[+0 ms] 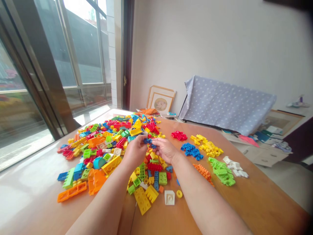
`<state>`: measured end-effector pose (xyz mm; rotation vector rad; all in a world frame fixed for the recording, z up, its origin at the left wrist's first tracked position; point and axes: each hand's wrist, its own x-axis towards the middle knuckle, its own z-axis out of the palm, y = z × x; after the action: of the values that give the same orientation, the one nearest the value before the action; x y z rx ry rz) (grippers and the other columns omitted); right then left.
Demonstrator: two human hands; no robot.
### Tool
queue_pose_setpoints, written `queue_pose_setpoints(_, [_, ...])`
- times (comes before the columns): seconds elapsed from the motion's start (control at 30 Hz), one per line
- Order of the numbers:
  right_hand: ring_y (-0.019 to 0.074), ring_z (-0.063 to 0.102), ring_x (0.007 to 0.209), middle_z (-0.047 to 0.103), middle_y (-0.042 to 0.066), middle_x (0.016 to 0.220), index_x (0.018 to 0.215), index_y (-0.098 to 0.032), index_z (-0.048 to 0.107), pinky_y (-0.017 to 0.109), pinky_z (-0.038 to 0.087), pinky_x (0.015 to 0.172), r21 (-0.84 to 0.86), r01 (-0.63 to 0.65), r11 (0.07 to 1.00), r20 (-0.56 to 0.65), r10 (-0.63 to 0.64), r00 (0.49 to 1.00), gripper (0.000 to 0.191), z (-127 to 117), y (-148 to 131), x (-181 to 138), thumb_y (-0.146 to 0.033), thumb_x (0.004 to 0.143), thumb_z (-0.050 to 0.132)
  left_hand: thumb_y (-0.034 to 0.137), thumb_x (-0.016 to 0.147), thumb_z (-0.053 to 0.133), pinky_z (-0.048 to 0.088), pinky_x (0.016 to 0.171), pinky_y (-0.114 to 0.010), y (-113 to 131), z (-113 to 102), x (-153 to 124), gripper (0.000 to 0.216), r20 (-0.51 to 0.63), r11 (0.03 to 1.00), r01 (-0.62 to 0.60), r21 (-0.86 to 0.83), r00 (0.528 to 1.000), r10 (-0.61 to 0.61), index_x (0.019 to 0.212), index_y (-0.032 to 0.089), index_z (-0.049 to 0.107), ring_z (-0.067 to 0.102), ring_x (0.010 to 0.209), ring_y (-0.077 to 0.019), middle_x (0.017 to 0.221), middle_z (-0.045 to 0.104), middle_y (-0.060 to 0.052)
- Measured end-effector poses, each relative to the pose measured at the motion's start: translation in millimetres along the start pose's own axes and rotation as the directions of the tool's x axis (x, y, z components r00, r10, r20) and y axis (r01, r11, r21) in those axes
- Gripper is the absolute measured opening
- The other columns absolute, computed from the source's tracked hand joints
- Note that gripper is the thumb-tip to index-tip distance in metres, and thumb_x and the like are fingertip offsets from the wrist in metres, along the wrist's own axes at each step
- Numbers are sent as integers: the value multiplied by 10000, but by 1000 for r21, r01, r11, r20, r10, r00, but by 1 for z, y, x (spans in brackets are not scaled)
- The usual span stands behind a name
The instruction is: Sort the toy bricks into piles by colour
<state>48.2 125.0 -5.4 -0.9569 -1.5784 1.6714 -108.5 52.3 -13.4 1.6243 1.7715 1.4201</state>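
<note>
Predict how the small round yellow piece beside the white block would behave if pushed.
The yellow piece, apparently lying flat, would probably slide on the smooth-looking table. Its round outline suggests it might roll if set on edge. Its plastic look suggests stiffness.

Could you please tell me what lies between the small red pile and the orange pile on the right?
In the head view, a pile of blue toy bricks lies between the small red pile and the orange pile.

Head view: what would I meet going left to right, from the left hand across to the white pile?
Left hand, small blue building-block pieces, right hand, red block pile, blue block pile, light-green block pile, white block pile.
</note>
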Motion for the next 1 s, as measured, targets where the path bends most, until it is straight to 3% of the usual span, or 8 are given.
queue_pose_setpoints(0.07, [104, 561, 559, 637, -2, 753, 977, -186, 624, 188, 325, 439, 193, -47, 980, 25, 42, 999, 256, -2, -3, -8, -284, 767, 733, 220, 859, 563, 561, 801, -318, 5, 5, -2, 368, 36, 1000, -27, -16, 999, 27, 1215, 197, 650, 729, 898, -211, 1008, 779, -63])
queue_pose_setpoints(0.13, [109, 577, 567, 631, -10, 721, 960, -181, 616, 185, 320, 438, 276, -70, 959, 21, 67, 998, 249, -3, -7, -17, -241, 755, 744, 203, 863, 545, 564, 800, -311, 13, 7, -5, 373, 62, 999, -50, 13, 997, 49, 1221, 204, 650, 728, 897, -204, 1017, 776, -57])
queue_pose_setpoints(0.37, [88, 577, 640, 642, -19, 785, 890, -175, 618, 180, 251, 448, 342, -29, 939, -5, 33, 999, 409, 2, -12, -42, -377, 681, 905, 219, 902, 503, 542, 956, -366, 33, 11, -16, 384, 139, 930, -277, 243, 958, 249, 1246, 207, 673, 688, 1113, -257, 1185, 736, -92])
queue_pose_setpoints(0.6, [88, 553, 624, 657, -29, 767, 889, -198, 618, 182, 262, 478, 346, -12, 938, -94, 48, 994, 446, -14, -6, -56, -290, 578, 925, 232, 895, 498, 515, 1051, -350, 36, 28, -24, 525, 239, 920, -323, 223, 933, 270, 1415, 242, 573, 657, 1237, -238, 1346, 696, -57])
queue_pose_setpoints(0.73, [81, 523, 594, 607, -44, 715, 884, -191, 613, 177, 230, 456, 307, 1, 952, -151, 48, 987, 409, -35, -5, -67, -211, 568, 872, 263, 935, 468, 513, 1058, -353, 36, 32, -29, 539, 307, 895, -398, 203, 893, 327, 1471, 233, 516, 643, 1263, -235, 1382, 673, -71])
queue_pose_setpoints(0.83, [88, 550, 622, 619, -26, 748, 878, -188, 594, 173, 233, 451, 206, 27, 978, -248, 26, 968, 356, -61, -9, -72, -217, 597, 810, 292, 957, 455, 516, 1049, -369, 37, 31, -30, 492, 310, 878, -415, 240, 890, 336, 1435, 227, 547, 654, 1240, -250, 1364, 678, -87])
queue_pose_setpoints(0.93, [111, 599, 660, 659, -7, 816, 948, -205, 597, 181, 328, 484, -107, -15, 994, -445, -34, 895, 305, -98, -11, -71, -239, 669, 716, 324, 969, 446, 539, 996, -372, 40, 27, -29, 429, 308, 866, -409, 288, 896, 321, 1359, 248, 609, 670, 1201, -265, 1317, 699, -81])
queue_pose_setpoints(1.0, [129, 607, 655, 669, -2, 836, 1047, -215, 599, 205, 385, 508, -226, -79, 971, -537, -57, 842, 379, -127, -11, -69, -201, 675, 673, 349, 980, 433, 552, 952, -367, 42, 25, -29, 404, 308, 858, -410, 308, 897, 318, 1318, 260, 636, 680, 1173, -269, 1289, 707, -77])
